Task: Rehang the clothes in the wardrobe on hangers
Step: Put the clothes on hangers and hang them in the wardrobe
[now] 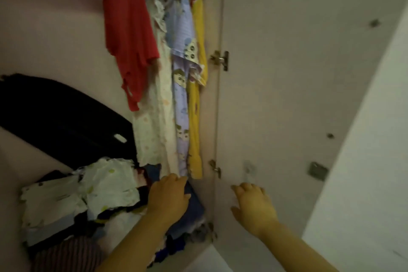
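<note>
Dim, soft motion blur throughout — wide-angle bending at edges.

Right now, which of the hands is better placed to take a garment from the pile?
Left. The left hand lies over the pile of clothes, by a dark blue garment; the right hand is aside, at the open door.

In dim light a pale pink wardrobe door (298,73) stands open on metal hinges (220,59) beside a white wall (364,161).

Left forearm (132,243) and right forearm (293,247) were bare, uncovered to the frame edge. Left hand (169,196) showed below-left of the lower hinge (215,169), right hand (256,207) below-right. Fingers short and rounded, detail blurred.
</note>
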`<action>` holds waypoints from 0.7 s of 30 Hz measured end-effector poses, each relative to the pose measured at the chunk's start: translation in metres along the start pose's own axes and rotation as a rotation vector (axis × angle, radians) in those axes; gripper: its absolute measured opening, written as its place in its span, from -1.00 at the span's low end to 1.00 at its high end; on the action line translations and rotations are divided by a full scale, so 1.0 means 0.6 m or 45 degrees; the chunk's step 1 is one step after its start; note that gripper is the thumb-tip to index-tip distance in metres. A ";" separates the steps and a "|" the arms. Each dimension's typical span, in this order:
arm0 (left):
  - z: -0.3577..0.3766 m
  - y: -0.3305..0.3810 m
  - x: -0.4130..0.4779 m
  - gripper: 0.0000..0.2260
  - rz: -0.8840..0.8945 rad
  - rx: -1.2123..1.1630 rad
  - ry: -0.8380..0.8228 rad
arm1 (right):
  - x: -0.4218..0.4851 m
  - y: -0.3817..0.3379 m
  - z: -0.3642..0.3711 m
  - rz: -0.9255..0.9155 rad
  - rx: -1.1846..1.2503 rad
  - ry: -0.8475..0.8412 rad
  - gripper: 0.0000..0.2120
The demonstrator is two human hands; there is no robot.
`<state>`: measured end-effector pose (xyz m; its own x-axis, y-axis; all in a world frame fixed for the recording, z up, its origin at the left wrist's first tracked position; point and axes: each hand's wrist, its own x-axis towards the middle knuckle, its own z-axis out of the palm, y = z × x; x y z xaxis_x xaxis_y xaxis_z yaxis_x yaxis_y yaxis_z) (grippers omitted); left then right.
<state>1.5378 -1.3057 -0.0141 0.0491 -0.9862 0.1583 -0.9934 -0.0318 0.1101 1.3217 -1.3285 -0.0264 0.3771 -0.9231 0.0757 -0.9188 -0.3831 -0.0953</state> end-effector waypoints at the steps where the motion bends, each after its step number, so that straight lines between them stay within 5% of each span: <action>1: 0.013 0.024 -0.021 -0.60 0.061 -0.008 -0.047 | -0.043 0.008 0.006 0.071 0.010 -0.024 -0.47; 10: 0.096 0.269 -0.273 -0.57 0.663 -0.027 -0.413 | -0.508 0.078 0.035 0.798 0.032 -0.135 -0.44; 21: 0.049 0.627 -0.659 -0.54 1.517 -0.104 -0.444 | -1.133 0.039 -0.017 1.754 0.027 -0.028 -0.45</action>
<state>1.1418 -0.9321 -0.0640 -0.9205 -0.3851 -0.0663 -0.3907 0.9099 0.1394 1.0428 -0.7097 -0.0700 -0.8256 -0.5541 -0.1065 -0.5463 0.8322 -0.0947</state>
